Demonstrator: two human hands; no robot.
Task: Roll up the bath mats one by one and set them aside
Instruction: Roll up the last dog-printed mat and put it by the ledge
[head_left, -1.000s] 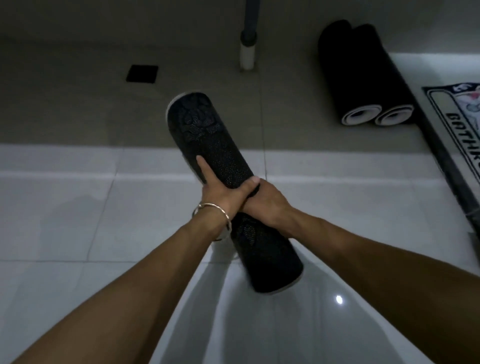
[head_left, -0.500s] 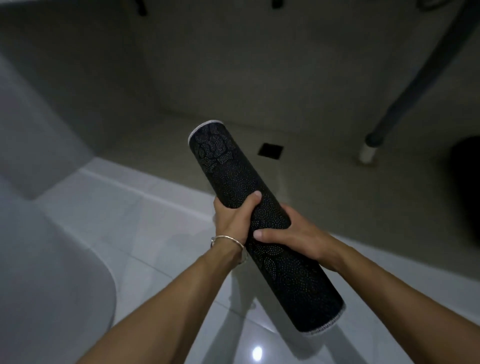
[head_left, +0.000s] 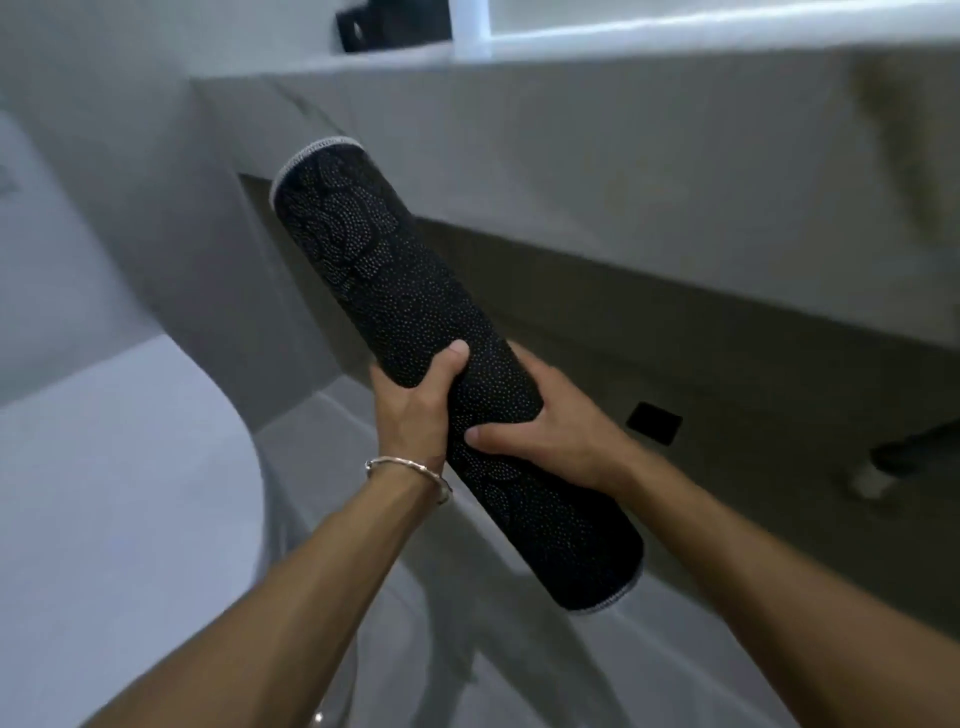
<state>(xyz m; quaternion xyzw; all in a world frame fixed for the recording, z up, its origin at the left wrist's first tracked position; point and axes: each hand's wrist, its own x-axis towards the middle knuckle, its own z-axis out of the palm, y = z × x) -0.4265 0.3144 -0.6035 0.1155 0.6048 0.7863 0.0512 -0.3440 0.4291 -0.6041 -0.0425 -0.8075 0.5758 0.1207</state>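
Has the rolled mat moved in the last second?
Yes. The rolled mat has swung left: the floor drain, left of it a second ago, now lies to its right.

The rolled bath mat (head_left: 415, 338) presents a black matt backing, roughened by fine pale raised dots. Each end carries pale stitched cloth edging. The bracelet (head_left: 405, 465) is thin, polished metal. The floor (head_left: 665, 670) is pale glossy tile. The grey ledge (head_left: 623, 156) looks matt. The white fixture (head_left: 104, 493) looks smooth.
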